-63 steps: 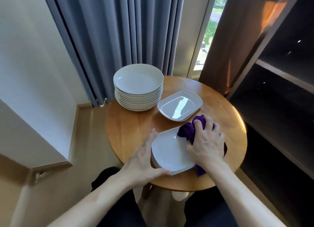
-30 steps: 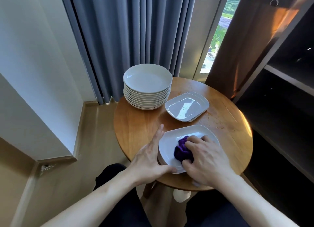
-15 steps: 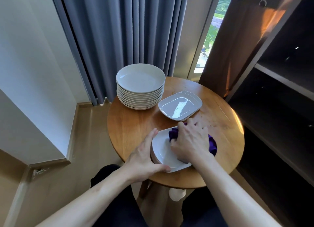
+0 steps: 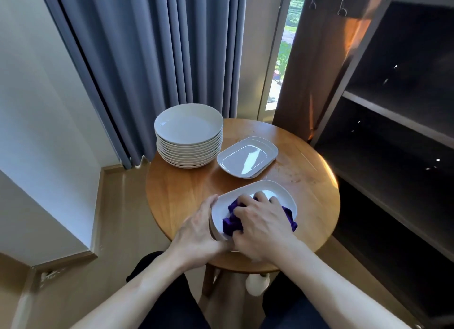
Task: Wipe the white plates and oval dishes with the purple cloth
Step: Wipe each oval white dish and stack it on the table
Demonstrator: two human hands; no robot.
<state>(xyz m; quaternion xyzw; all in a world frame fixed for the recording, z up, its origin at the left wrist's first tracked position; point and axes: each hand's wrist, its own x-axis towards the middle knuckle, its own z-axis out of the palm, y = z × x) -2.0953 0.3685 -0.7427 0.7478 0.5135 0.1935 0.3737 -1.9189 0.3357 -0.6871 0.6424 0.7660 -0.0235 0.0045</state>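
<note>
Head view: right hand curls fingers on soft cloth, left hand clamps likely slick, breakable dish by rim (table's near edge).

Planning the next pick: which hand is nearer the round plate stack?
Left. The left hand grips the left edge of the oval dish, just this side of the stack; the right hand holds the cloth further right.
</note>
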